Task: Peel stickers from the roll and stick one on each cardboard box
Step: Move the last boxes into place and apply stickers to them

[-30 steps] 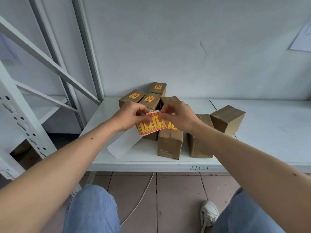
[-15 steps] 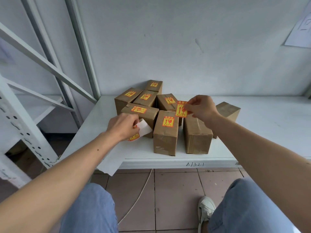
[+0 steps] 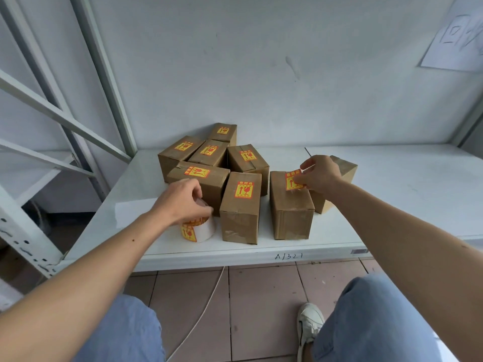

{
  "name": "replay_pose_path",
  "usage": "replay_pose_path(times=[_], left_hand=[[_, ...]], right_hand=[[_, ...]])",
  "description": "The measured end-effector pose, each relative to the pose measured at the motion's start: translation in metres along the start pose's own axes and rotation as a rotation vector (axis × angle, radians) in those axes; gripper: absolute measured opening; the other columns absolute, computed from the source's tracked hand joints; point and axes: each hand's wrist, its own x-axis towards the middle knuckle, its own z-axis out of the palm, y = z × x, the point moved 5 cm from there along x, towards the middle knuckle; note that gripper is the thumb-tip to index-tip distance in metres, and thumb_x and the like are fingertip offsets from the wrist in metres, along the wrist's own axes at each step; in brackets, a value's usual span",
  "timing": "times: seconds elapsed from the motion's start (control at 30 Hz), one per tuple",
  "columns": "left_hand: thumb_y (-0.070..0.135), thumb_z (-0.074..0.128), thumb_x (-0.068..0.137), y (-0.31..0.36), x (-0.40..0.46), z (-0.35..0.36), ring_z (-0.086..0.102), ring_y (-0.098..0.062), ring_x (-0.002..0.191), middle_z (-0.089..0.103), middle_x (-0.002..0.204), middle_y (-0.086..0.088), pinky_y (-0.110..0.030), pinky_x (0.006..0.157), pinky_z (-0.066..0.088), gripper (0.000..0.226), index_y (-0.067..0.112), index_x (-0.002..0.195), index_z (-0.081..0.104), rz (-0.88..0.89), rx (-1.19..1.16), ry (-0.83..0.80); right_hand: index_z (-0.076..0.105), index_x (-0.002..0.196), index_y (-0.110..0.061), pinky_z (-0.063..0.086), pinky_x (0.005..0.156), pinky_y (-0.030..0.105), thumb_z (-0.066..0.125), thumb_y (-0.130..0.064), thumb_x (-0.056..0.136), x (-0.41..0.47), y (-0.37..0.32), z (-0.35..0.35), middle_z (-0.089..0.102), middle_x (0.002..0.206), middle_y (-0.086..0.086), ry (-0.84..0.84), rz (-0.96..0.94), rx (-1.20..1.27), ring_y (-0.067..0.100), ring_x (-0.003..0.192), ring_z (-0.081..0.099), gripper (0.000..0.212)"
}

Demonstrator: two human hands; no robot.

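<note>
Several brown cardboard boxes stand clustered on a white shelf (image 3: pixel 392 194). Most carry a yellow and red sticker on top, such as the front middle box (image 3: pixel 241 205). My right hand (image 3: pixel 320 175) pinches a yellow and red sticker (image 3: pixel 292 180) and holds it against the top of the front right box (image 3: pixel 291 207). Behind that hand, a further box (image 3: pixel 345 167) shows no sticker on its visible part. My left hand (image 3: pixel 183 201) grips the sticker roll (image 3: pixel 197 231), which rests on the shelf in front of the boxes.
A white wall rises behind the shelf, with a paper sheet (image 3: pixel 454 40) taped at the upper right. White metal rack posts and braces (image 3: pixel 104 82) stand on the left. Below the shelf edge lie a tiled floor, a white cable (image 3: pixel 206 307), my knees and a shoe.
My right hand carried the peeled sticker from the roll rightward and down onto the front right box. My left hand lowered the roll to the shelf.
</note>
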Motion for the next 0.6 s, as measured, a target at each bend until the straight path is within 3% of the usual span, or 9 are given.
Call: replay_pose_path(times=[0.13, 0.27, 0.47, 0.6], left_hand=[[0.038, 0.067, 0.078, 0.025, 0.008, -0.010, 0.058, -0.016, 0.075, 0.057, 0.079, 0.004, -0.040, 0.068, 0.055, 0.022, 0.020, 0.084, 0.055, 0.065, -0.136, 0.115], [0.049, 0.065, 0.081, 0.078, 0.021, -0.003, 0.058, -0.014, 0.077, 0.059, 0.087, 0.005, -0.034, 0.068, 0.053, 0.032, 0.020, 0.094, 0.063, 0.202, -0.159, 0.168], [0.069, 0.048, 0.083, 0.135, 0.047, 0.039, 0.045, -0.021, 0.123, 0.053, 0.131, -0.003, -0.047, 0.099, 0.041, 0.071, 0.020, 0.134, 0.051, 0.297, 0.181, -0.048], [0.078, 0.041, 0.078, 0.139, 0.054, 0.055, 0.041, -0.024, 0.124, 0.052, 0.130, -0.004, -0.048, 0.100, 0.035, 0.079, 0.020, 0.131, 0.053, 0.288, 0.369, -0.118]], right_hand=[[0.064, 0.102, -0.010, 0.058, 0.084, 0.041, 0.083, -0.018, 0.073, 0.004, 0.004, 0.001, 0.065, 0.112, 0.013, -0.014, -0.005, -0.027, 0.026, 0.102, 0.064, 0.035], [0.064, 0.108, -0.009, 0.059, 0.076, 0.034, 0.084, -0.020, 0.074, 0.009, 0.007, 0.003, 0.064, 0.110, 0.012, -0.048, 0.011, -0.007, 0.024, 0.091, 0.067, 0.040], [0.065, 0.101, -0.012, 0.059, 0.081, 0.041, 0.085, -0.022, 0.070, 0.016, 0.009, 0.005, 0.063, 0.109, 0.011, -0.049, -0.013, -0.047, 0.025, 0.096, 0.066, 0.039], [0.066, 0.103, -0.012, 0.059, 0.082, 0.042, 0.085, -0.023, 0.070, 0.019, 0.010, 0.007, 0.064, 0.108, 0.011, -0.060, -0.034, -0.072, 0.027, 0.099, 0.065, 0.040]])
